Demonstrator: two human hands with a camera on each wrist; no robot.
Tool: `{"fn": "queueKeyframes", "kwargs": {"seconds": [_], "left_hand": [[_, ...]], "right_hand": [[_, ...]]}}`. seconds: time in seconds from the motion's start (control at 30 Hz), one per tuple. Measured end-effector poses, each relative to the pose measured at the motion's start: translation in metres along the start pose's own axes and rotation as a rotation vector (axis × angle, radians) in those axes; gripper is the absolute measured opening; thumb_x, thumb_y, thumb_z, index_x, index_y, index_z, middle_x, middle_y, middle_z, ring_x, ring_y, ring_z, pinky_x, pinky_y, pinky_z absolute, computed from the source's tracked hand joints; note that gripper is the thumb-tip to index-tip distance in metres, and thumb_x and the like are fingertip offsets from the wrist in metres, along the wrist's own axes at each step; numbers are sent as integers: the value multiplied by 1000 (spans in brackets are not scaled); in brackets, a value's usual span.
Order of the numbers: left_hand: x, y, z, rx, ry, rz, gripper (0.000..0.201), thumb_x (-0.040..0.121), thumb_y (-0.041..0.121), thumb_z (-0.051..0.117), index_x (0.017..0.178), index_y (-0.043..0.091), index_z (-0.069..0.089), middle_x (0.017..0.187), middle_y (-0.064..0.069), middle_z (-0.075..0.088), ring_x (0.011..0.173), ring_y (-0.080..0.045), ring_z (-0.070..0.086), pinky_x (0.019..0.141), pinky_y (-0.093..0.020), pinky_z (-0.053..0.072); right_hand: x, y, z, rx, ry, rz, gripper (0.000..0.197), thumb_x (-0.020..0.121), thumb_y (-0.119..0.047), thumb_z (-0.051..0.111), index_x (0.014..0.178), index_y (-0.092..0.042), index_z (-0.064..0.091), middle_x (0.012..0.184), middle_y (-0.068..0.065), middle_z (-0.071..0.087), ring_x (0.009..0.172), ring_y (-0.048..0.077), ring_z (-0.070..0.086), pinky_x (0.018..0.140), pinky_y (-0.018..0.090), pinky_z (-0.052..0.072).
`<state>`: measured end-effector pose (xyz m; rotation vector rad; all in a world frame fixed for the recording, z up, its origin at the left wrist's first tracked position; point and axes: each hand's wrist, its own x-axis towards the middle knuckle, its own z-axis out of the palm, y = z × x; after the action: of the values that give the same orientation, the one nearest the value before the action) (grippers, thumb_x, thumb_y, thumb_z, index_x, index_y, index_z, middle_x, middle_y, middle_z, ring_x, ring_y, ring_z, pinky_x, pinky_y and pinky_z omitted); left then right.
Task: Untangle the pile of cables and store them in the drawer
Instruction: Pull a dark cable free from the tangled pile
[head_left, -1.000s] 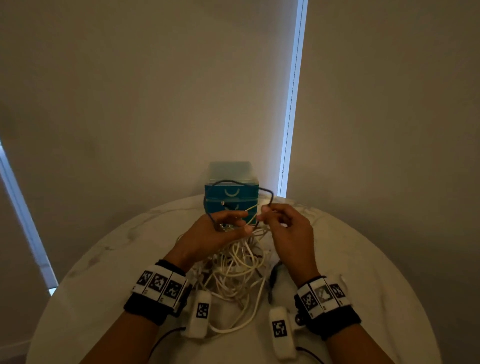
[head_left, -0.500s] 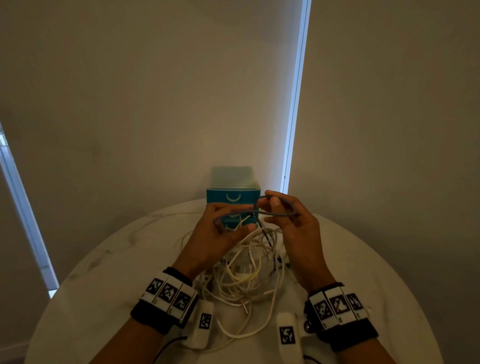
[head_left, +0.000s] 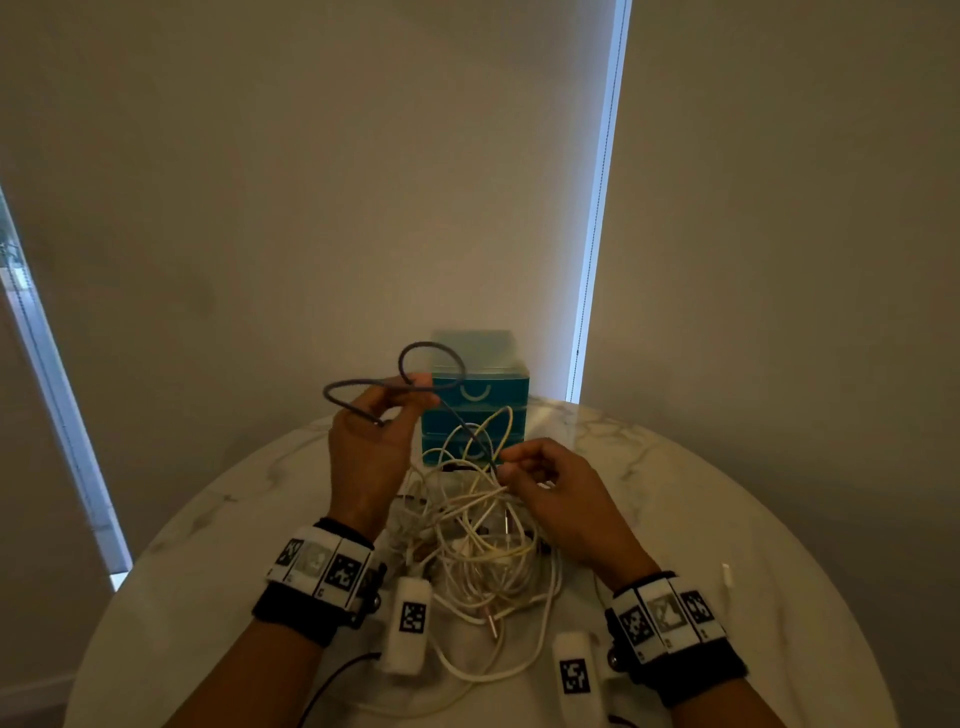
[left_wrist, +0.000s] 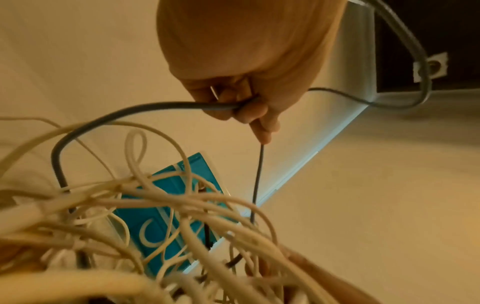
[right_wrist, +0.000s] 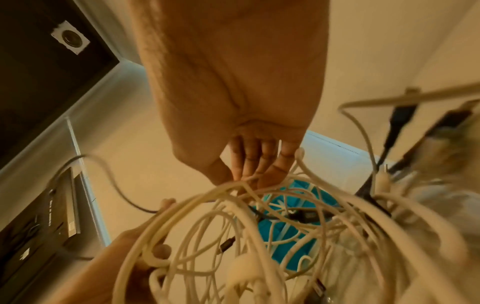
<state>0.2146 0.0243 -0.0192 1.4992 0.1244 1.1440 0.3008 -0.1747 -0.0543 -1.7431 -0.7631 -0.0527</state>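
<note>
A tangled pile of white cables (head_left: 483, 551) lies on the round marble table (head_left: 727, 493), in front of a teal drawer unit (head_left: 493, 389) whose drawers are closed. My left hand (head_left: 410, 395) is raised left of the unit and grips a grey cable (head_left: 429, 343), which loops above my fingers and trails down into the pile. The left wrist view shows my left hand (left_wrist: 241, 111) with its fingers curled round that grey cable (left_wrist: 155, 106). My right hand (head_left: 511, 470) is lower, at the pile's far edge. In the right wrist view, my right hand (right_wrist: 249, 174) pinches white strands (right_wrist: 207, 205) between thumb and fingers.
A small white connector (head_left: 727, 574) lies alone on the table to the right. A thin black lead (head_left: 337, 675) runs along the near edge under my left forearm. A wall stands close behind the drawer unit.
Both hands held the grey cable level in front of the drawers. Now my left hand has lifted it up and to the left, and my right hand has dropped to the white pile.
</note>
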Motion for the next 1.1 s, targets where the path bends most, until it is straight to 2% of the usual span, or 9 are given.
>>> {"fn": "queueKeyframes", "kwargs": {"seconds": [0.1, 0.2, 0.3, 0.37, 0.47, 0.6, 0.77, 0.9, 1.1], "left_hand": [[2, 9, 1, -102, -11, 20, 15, 97, 33, 71, 106, 23, 77, 105, -2, 81, 60, 5, 59, 66, -23, 47], [-2, 20, 9, -168, -149, 76, 17, 101, 22, 63, 114, 16, 74, 112, -9, 80, 78, -2, 72, 70, -20, 54], [-8, 32, 16, -170, -277, 122, 24, 106, 8, 54, 125, -1, 66, 117, -22, 75, 54, 6, 62, 55, -7, 47], [-9, 34, 17, -163, -365, 117, 32, 105, 8, 53, 134, -4, 60, 120, -24, 74, 64, 8, 68, 63, -7, 52], [-8, 26, 14, -71, -505, -14, 46, 103, 19, 64, 147, 17, 53, 113, -9, 80, 106, -12, 77, 94, -27, 60], [-11, 16, 14, 72, -640, -124, 39, 101, 25, 70, 138, 19, 60, 106, -3, 82, 111, -15, 76, 111, -48, 53], [-18, 19, 14, 245, -653, -47, 40, 97, 35, 75, 135, 35, 65, 105, 13, 79, 107, 2, 71, 98, -23, 46], [-19, 14, 15, 313, -581, 16, 28, 91, 44, 80, 117, 34, 77, 99, 14, 80, 99, -2, 74, 95, -33, 58], [-12, 8, 9, 259, -298, 16, 24, 90, 48, 81, 106, 30, 81, 95, 11, 80, 95, -2, 74, 86, -30, 60]], "right_hand": [[0, -1, -2, 50, 65, 16, 17, 95, -24, 79, 110, -27, 71, 92, -3, 79, 87, 11, 76, 84, 38, 65], [-4, -8, -2, 46, 92, -79, 29, 95, -24, 79, 121, -32, 69, 96, -5, 77, 87, 9, 75, 77, 27, 64], [-3, -11, 1, -28, 93, -72, 17, 91, -33, 83, 107, -33, 77, 98, -13, 76, 92, 3, 70, 77, 16, 55], [-2, -10, 3, -61, 134, -77, 8, 91, -35, 83, 98, -31, 81, 95, -15, 77, 92, 2, 69, 78, 15, 50], [1, -12, -7, 27, 290, -124, 14, 92, -34, 82, 103, -25, 84, 94, -14, 81, 92, 1, 73, 83, 18, 54], [6, -18, -26, 425, 461, -76, 20, 90, -21, 84, 107, -12, 81, 99, 4, 82, 96, 19, 79, 88, 32, 64], [3, -35, -26, 741, 416, -66, 24, 94, -11, 76, 112, 4, 73, 106, 18, 80, 102, 30, 79, 89, 33, 65], [-1, -42, -15, 686, 263, -109, 35, 91, -20, 77, 117, 3, 72, 112, 16, 80, 107, 29, 78, 91, 36, 65], [6, -12, 0, 354, 101, -51, 28, 87, -3, 85, 112, -4, 71, 105, 10, 80, 96, 26, 78, 79, 35, 63]]}}
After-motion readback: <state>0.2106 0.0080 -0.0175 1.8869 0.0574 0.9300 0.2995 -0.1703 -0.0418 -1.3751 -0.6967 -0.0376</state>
